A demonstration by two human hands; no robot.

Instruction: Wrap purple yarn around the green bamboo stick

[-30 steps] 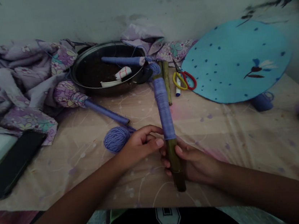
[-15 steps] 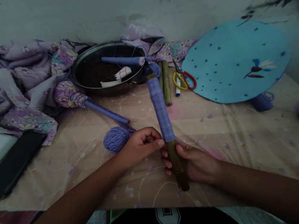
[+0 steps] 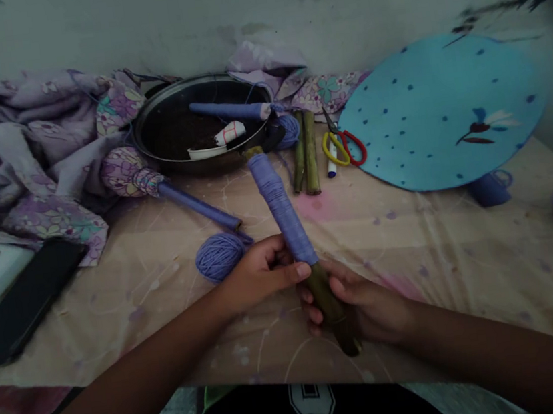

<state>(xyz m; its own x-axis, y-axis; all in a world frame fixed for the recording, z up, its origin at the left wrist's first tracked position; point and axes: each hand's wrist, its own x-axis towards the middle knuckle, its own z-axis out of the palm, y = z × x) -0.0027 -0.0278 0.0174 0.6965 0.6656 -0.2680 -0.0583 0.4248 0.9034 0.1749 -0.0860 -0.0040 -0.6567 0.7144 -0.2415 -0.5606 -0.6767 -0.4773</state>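
Note:
A bamboo stick [image 3: 324,292], its upper part wrapped in tight turns of purple yarn [image 3: 284,209], leans up and to the left above the table. My right hand [image 3: 368,300] is closed around its bare lower part. At the lower edge of the wrapping, my left hand [image 3: 259,269] is closed, its thumb against the stick. It seems to pinch the yarn strand, which is mostly hidden by the fingers. Right behind the left hand lies a purple ball of yarn [image 3: 219,258].
Behind are a dark pan [image 3: 149,152] with a wrapped stick across it, two bare bamboo sticks [image 3: 309,156], scissors [image 3: 342,148] and a blue oval board [image 3: 428,128]. To the left are a cloth-headed stick [image 3: 200,206], bunched floral cloth [image 3: 51,140] and a black phone [image 3: 29,301].
The top of the stick has swung to the left and its lower end slightly to the right. My left thumb has moved a little onto the stick.

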